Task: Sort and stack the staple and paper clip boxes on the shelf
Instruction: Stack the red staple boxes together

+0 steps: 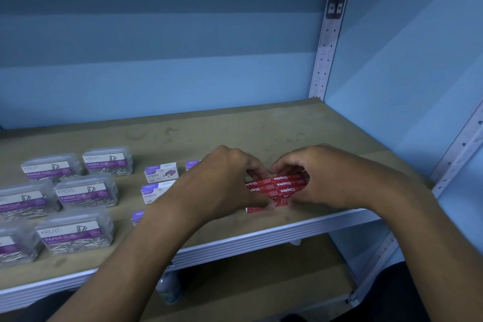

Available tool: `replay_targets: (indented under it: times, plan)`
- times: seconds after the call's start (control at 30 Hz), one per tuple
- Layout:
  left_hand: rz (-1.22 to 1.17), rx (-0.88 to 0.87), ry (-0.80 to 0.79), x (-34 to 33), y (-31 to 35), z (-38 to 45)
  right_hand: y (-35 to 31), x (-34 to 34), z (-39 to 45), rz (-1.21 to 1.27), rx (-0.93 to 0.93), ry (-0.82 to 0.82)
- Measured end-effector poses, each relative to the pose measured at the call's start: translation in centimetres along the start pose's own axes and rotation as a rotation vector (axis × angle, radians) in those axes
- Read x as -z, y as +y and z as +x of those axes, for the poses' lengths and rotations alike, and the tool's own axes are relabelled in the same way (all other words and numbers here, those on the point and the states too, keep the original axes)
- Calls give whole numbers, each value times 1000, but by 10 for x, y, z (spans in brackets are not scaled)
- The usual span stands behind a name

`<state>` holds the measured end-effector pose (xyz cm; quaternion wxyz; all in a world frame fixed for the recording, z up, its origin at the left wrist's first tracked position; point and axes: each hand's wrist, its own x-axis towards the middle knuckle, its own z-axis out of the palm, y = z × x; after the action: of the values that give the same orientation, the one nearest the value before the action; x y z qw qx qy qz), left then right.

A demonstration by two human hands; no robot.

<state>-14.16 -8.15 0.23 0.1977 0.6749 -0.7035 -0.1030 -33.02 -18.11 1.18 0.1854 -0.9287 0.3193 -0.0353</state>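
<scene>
A bunch of red staple boxes (277,188) lies side by side near the front right of the wooden shelf (235,131). My left hand (224,178) grips their left end and my right hand (311,178) grips their right end. White and purple staple boxes (161,172) sit just left of my left hand, some partly hidden by my forearm. Several clear paper clip boxes (86,193) with purple labels stand in rows at the left.
A perforated metal upright (325,42) rises at the shelf's back right corner and another (454,157) at the front right. The shelf's metal front lip (261,240) runs below my wrists. A lower shelf (261,285) lies underneath.
</scene>
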Motion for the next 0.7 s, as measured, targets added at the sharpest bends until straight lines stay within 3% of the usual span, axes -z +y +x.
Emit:
replay_targets:
  times: [0.7]
  plan:
    - [38,-58,55,-7,1,-1,-6,-1,5,-93,-45,-17]
